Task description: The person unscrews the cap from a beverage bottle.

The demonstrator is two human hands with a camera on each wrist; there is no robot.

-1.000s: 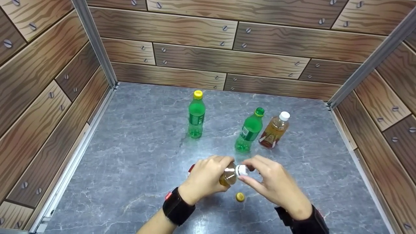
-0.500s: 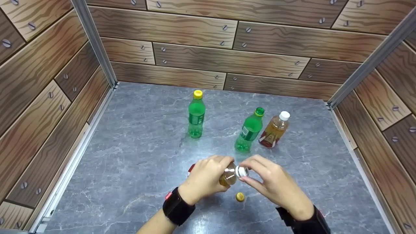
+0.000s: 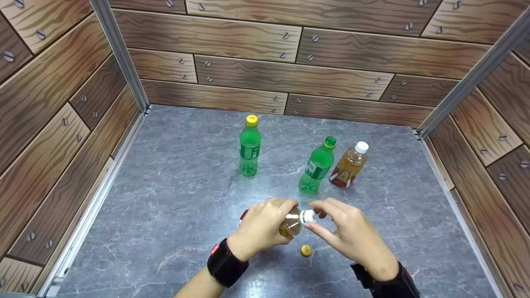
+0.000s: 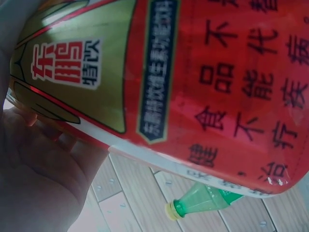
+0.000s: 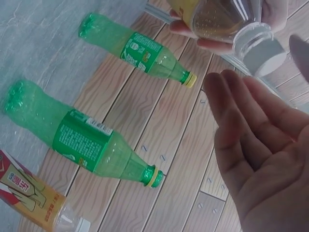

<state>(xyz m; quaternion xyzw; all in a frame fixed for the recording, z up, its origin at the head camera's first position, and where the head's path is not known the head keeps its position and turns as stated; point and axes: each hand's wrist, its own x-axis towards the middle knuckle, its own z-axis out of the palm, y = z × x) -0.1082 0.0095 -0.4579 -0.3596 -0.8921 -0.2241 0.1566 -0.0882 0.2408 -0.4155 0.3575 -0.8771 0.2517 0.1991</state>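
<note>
My left hand (image 3: 261,225) grips a tilted plastic drink bottle (image 3: 293,222), amber inside, its neck pointing right. The left wrist view shows the bottle's red and gold label (image 4: 96,63) up close. A white cap (image 3: 309,216) sits on the neck. Around it my right hand (image 3: 350,231) is held with the thumb close to the cap and the fingers bent loosely. In the right wrist view those fingers (image 5: 236,111) stand apart from the white cap (image 5: 263,55); whether the thumb touches it I cannot tell. A loose yellow cap (image 3: 305,251) lies below the bottle.
Behind the hands stand a green bottle without a cap (image 3: 317,165), a white-capped amber bottle (image 3: 350,165) to its right, and a yellow-capped green bottle (image 3: 250,149) farther left. Wood-patterned walls (image 3: 248,66) enclose the grey marbled table (image 3: 174,186) at back and sides.
The right fingers were on the white cap half a second ago and have now spread off it. The left hand and its bottle have stayed in place.
</note>
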